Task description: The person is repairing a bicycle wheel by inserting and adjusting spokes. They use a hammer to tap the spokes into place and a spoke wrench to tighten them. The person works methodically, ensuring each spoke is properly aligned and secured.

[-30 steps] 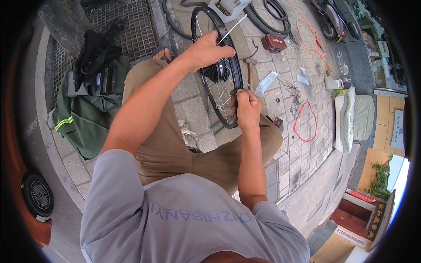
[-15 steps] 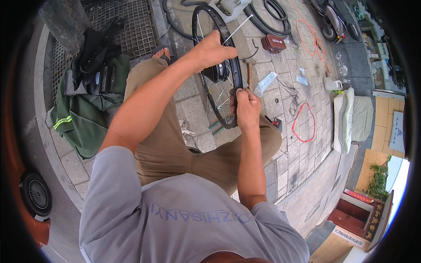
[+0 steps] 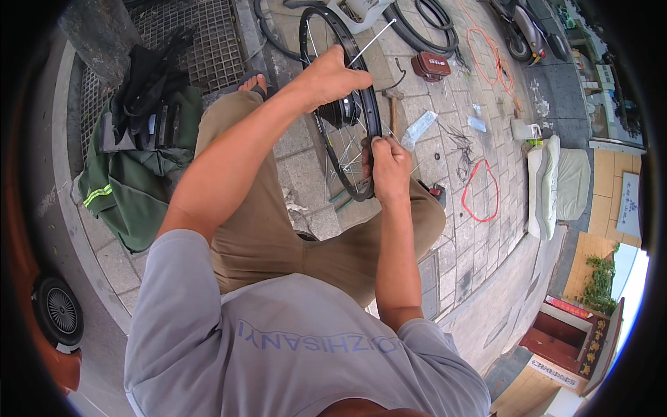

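From the head camera, we see our left hand [image 3: 332, 75] closed around a thin metal spoke [image 3: 372, 42] that sticks out past the fingers toward the upper right. Our right hand [image 3: 386, 167] pinches the black wheel rim [image 3: 369, 104], fingers narrow on its lower edge. The wheel stands upright between both hands, its hub [image 3: 338, 111] just below the left fingers. A hammer [image 3: 391, 105] lies beyond the rim, and a red cord loop [image 3: 481, 191] lies right of the right fingers.

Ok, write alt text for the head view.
A seated person holds a black spoked wheel rim upright over paving: the left hand pinches a thin metal spoke at the top, and the right hand grips the rim's lower edge. A green jacket lies to the left.
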The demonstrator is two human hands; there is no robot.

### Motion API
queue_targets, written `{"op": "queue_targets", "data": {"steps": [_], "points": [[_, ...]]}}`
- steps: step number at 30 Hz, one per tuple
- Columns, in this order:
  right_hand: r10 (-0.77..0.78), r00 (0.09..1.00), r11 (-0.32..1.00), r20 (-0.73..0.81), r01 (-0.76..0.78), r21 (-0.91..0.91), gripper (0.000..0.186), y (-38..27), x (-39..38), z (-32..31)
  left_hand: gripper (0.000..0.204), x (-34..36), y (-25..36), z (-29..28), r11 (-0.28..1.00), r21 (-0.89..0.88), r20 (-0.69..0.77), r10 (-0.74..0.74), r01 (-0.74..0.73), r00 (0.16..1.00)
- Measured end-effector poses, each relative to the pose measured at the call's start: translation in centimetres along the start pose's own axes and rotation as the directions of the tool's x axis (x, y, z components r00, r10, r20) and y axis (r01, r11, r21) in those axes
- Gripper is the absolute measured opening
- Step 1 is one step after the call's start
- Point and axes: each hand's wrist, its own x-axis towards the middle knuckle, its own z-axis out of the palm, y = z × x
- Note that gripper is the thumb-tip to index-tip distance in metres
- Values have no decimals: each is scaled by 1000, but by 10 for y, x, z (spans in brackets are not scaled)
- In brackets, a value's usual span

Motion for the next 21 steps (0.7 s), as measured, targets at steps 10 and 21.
{"op": "queue_targets", "data": {"steps": [10, 21], "points": [[-10, 1000, 1000, 5, 10, -29, 30, -3, 0, 1, 36, -5, 9, -1, 998, -60, 34, 5, -3, 999], [5, 1000, 1000, 6, -5, -13, 30, 0, 1, 2, 42, -1, 5, -2, 999, 18, -11, -47, 47, 999]]}}
